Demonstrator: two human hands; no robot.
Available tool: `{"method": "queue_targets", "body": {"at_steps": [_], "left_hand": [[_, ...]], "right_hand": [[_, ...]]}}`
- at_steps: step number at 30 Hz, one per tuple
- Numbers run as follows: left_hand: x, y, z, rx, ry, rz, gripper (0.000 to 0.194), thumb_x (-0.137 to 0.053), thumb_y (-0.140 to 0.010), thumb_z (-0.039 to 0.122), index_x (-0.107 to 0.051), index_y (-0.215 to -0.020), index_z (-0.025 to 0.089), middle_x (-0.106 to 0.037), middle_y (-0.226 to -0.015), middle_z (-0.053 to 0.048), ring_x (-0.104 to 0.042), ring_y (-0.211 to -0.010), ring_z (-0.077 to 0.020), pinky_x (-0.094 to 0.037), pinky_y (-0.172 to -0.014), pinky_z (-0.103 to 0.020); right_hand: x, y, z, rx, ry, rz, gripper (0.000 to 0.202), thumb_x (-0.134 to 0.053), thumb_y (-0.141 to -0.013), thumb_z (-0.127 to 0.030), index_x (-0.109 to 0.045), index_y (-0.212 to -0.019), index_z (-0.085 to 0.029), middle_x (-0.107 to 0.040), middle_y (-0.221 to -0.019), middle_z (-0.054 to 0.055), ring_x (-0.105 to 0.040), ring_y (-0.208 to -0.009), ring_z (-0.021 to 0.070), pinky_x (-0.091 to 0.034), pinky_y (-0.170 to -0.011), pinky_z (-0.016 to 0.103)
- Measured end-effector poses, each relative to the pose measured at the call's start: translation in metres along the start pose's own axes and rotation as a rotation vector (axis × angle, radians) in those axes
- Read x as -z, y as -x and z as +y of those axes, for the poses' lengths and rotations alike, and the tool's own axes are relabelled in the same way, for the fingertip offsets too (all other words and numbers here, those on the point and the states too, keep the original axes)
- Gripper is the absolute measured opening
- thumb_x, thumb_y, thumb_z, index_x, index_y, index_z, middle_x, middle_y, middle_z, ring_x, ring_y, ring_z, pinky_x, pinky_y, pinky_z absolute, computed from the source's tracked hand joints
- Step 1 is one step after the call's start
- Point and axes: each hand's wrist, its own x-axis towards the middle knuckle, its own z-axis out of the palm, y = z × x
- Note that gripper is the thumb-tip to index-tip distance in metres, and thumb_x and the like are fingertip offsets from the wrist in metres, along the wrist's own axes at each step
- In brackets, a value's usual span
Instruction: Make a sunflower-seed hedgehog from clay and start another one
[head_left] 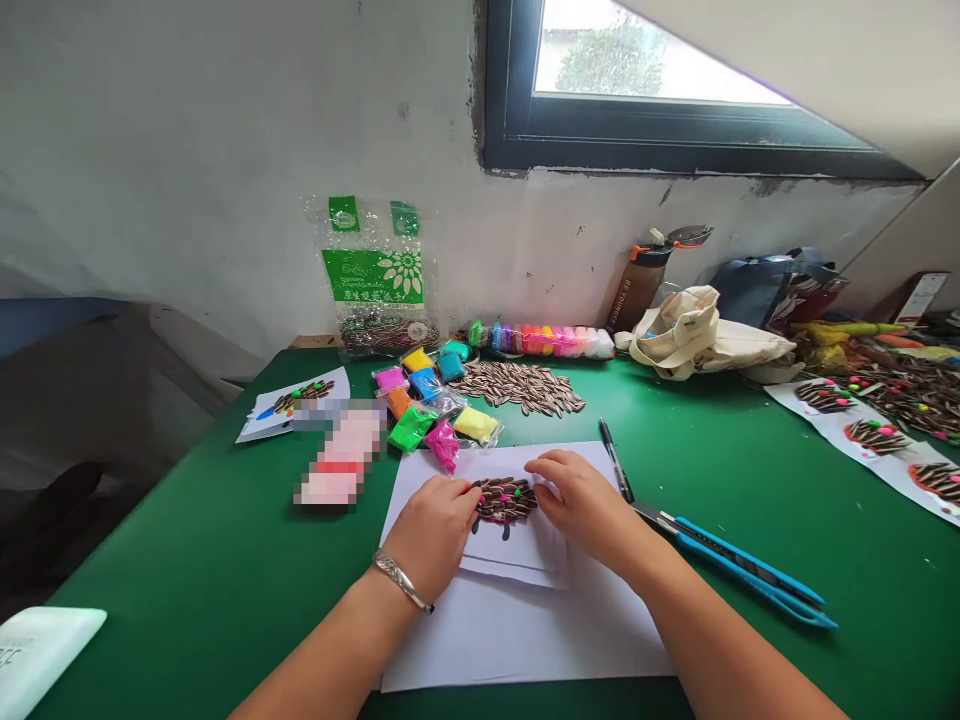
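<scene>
- Looking from the biggest thing down, we have a green tabletop (pixel 210 600), which spreads on all sides of the work.
- On it lies a large white paper (pixel 525 640), placed under both of our hands.
- On top of that we see a smaller sheet (pixel 495 572), with some lines drawn near its lower edge.
- Beyond the papers, near the wall, a heap of striped seeds (pixel 521 388) lies loose, and the heap is well apart from our fingers.
- To the right of the papers, a blue-handled tool (pixel 750 563) lies slantwise; neither hand holds it.
- Our left hand (pixel 431 530) reaches in from the left, its fingers close together at the work. They seem to touch it, but we cannot tell if they pinch anything.
- Our right hand (pixel 585 500) is bent loosely on the other side; a modest gap shows between thumb and first finger, and we see nothing held there.
- Between the two hands, on the smaller sheet, is the seed-covered shape (pixel 504 500). Its long axis runs from left to right, so each end faces one hand. The left hand appears nearer, at the left end; the right is just beside the other end.
- Smallest are the pink and green dots (pixel 517 493) among its seeds.
</scene>
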Motion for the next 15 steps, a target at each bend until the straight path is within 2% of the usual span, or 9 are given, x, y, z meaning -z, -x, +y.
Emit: {"method": "queue_targets", "body": {"at_steps": [4,9,15], "left_hand": [[-0.001,0.000,-0.003,0.005,0.025,0.011,0.021,-0.046,-0.088,0.015,-0.064,-0.099,0.017,-0.065,-0.100,-0.008,-0.056,-0.094,-0.0231,-0.047,-0.084,-0.038],[-0.002,0.000,-0.007,0.002,0.071,0.007,0.020,-0.046,-0.088,0.015,-0.064,-0.097,0.018,-0.065,-0.100,-0.007,-0.056,-0.094,-0.0225,-0.047,-0.083,-0.037],[-0.002,-0.001,-0.008,-0.013,0.061,0.027,0.021,-0.044,-0.089,0.016,-0.064,-0.096,0.018,-0.065,-0.097,-0.007,-0.057,-0.094,-0.0222,-0.047,-0.083,-0.036]], "right_hand": [[-0.001,0.002,-0.009,0.089,-0.016,0.051,0.033,-0.046,-0.081,-0.006,-0.068,-0.101,-0.021,-0.064,-0.097,0.007,-0.055,-0.091,0.0197,-0.044,-0.081,0.031],[-0.012,0.003,-0.025,0.244,-0.005,-0.010,0.030,-0.050,-0.081,-0.006,-0.071,-0.092,-0.024,-0.063,-0.091,0.006,-0.051,-0.086,0.0187,-0.042,-0.075,0.030],[-0.031,0.001,-0.024,0.296,0.065,0.006,0.024,-0.054,-0.083,-0.014,-0.069,-0.097,-0.026,-0.061,-0.092,0.007,-0.047,-0.085,0.0183,-0.040,-0.074,0.030]]}}
